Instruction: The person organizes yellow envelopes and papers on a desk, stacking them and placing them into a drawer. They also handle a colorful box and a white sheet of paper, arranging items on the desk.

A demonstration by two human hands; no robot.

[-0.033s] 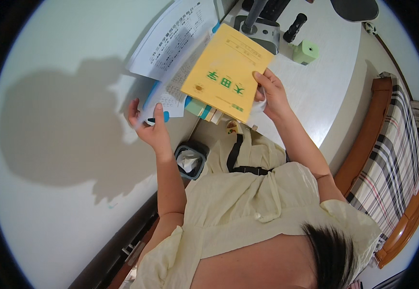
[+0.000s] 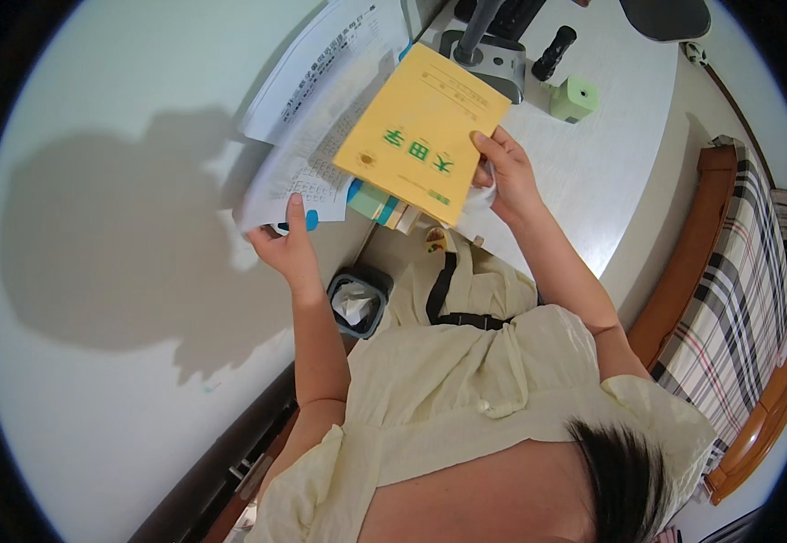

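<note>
My right hand [image 2: 509, 176] grips a yellow exercise book [image 2: 421, 136] with green characters by its right edge, thumb on the cover. A white crumpled piece [image 2: 478, 199], perhaps tissue, shows under that hand. On the left, printed paper sheets [image 2: 308, 172] are fanned out, one loose sheet curving down to my left hand [image 2: 283, 244]. The left thumb lies in front of the paper and the other fingers are partly behind it, closed on its lower edge. A small blue piece [image 2: 311, 220] shows beside the left thumb. Several books [image 2: 380, 206] lie beneath the yellow one.
On the white desk [image 2: 624, 154] stand a grey lamp base [image 2: 493, 63], a black flashlight [image 2: 554, 52] and a light-green cube-shaped object [image 2: 574, 98]. A small bin [image 2: 357, 303] with white paper is below the desk by the wall. A bed with a plaid cover [image 2: 719, 308] is at right.
The loose sheet has swung down and left over the left fingers, which have drawn closed on it. The yellow exercise book has shifted slightly left.
</note>
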